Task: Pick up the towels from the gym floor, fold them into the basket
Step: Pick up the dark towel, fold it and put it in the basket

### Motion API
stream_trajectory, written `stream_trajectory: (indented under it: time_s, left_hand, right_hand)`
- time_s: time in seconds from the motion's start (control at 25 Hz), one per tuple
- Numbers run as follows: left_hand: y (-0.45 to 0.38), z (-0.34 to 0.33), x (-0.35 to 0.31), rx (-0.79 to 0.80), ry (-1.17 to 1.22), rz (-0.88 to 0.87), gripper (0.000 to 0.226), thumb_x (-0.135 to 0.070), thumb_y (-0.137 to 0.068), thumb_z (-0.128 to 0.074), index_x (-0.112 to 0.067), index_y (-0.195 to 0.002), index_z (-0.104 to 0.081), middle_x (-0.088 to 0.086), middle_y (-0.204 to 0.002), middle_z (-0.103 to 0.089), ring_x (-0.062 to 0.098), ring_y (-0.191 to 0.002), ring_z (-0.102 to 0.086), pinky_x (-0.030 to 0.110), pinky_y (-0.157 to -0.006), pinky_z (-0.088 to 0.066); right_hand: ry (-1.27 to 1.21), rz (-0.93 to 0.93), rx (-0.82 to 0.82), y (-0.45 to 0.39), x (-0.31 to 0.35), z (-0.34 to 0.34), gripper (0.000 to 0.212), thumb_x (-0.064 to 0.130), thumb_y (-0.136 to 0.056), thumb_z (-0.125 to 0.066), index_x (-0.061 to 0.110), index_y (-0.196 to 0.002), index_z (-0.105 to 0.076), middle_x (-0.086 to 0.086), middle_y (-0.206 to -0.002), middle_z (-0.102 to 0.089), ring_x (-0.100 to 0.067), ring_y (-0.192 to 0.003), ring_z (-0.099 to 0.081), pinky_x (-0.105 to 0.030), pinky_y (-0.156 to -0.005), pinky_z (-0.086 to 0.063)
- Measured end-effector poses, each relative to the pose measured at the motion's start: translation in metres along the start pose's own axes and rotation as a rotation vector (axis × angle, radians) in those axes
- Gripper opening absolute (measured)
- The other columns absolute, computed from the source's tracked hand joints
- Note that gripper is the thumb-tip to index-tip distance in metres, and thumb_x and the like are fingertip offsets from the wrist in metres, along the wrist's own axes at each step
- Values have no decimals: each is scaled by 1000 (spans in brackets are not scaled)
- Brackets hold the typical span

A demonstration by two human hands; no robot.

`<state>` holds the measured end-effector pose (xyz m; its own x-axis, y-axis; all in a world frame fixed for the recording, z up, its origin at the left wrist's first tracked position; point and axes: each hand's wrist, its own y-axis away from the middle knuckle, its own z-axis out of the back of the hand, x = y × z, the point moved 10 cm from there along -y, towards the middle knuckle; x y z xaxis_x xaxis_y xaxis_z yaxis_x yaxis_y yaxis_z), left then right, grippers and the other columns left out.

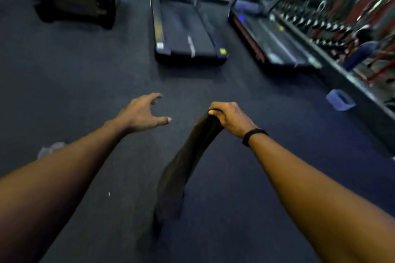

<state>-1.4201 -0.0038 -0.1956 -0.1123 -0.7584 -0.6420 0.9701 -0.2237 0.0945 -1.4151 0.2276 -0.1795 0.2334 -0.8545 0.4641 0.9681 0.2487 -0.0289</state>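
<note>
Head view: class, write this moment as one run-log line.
right hand: grips dark towel, hanging | left hand: open, empty | basket: on floor, far right | fold: not started

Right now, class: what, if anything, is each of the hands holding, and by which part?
The right hand grips a dark towel by its bunched top end; the rest hangs down. The left hand is spread open and holds nothing.
</note>
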Motion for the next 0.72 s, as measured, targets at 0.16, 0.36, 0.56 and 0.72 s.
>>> stream_trajectory:
  time_s: [0.16,0.36,0.56,0.72]
  left_hand:
    - [19,110,-136,-95,26,-139,88,-59,-65,-76,-27,-140,-42,1,-131,-56,19,-123,-52,35,-104,-41]
    - [56,200,-284,-191,21,-343,82,-48,-70,-79,-22,-140,-44,3,-130,-56,17,-119,-53,29,-101,-41]
    - [80,243,-378,-227,43,-503,84,-52,-68,-79,-21,-139,-45,2,-124,-57,18,-116,-55,28,-99,-41]
    - [96,240,-432,-180,65,-639,84,-48,-69,-80,-17,-139,-45,5,-125,-58,18,-116,-55,30,-102,-41]
  right_hand:
    - [119,90,-187,16,65,202,13,19,-95,-53,16,-87,-63,-7,-77,-64,-25,-74,-59,-39,-70,-48]
    - [301,117,-345,74,127,385,15,19,-96,-53,11,-88,-64,-10,-85,-67,-26,-82,-60,-34,-71,-43]
    - [424,32,-496,142,142,498,13,20,-95,-55,15,-86,-63,-13,-85,-64,-30,-82,-59,-34,-68,-44]
    - [530,-102,-604,205,141,548,11,22,-93,-55,18,-86,-62,-14,-89,-66,-33,-87,-62,-38,-73,-50]
